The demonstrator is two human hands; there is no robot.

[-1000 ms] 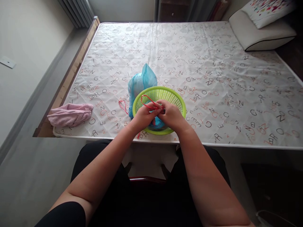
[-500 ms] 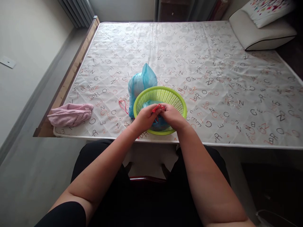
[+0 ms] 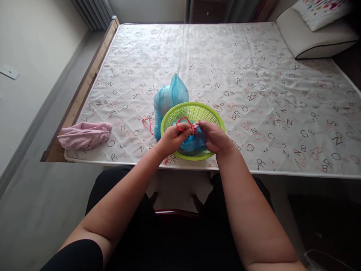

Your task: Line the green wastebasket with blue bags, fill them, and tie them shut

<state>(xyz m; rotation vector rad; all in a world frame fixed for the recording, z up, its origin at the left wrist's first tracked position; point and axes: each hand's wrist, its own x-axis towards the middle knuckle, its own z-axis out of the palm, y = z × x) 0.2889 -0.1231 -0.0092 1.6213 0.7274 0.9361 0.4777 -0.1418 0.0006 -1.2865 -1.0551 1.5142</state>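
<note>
A blue plastic bag (image 3: 194, 145) with a red drawstring (image 3: 183, 119) sits inside a lime-green plastic basket (image 3: 194, 105). My left hand (image 3: 175, 136) is closed on the drawstring at the bag's gathered neck, and a red loop stands up above its fingers. On the other side of the neck is my right hand (image 3: 216, 136), its fingers bent and the tips pinched at the drawstring's right end; the exact grip is partly hidden. Another blue plastic bag (image 3: 169, 98), filled and bulging, stands just behind and left of the basket, its red drawstring trailing on the mattress.
The basket stands near the front edge of a letter-printed mattress (image 3: 270, 113). A pink cloth (image 3: 84, 135) lies at the front left corner, by the wooden bed frame (image 3: 81, 88). A cream cushion (image 3: 316, 37) and a patterned pillow (image 3: 321, 11) are at the back right.
My right hand has shifted right, away from my left hand, showing more of the bag. A red drawstring loop now rises above my left hand. The view has shifted slightly.
</note>
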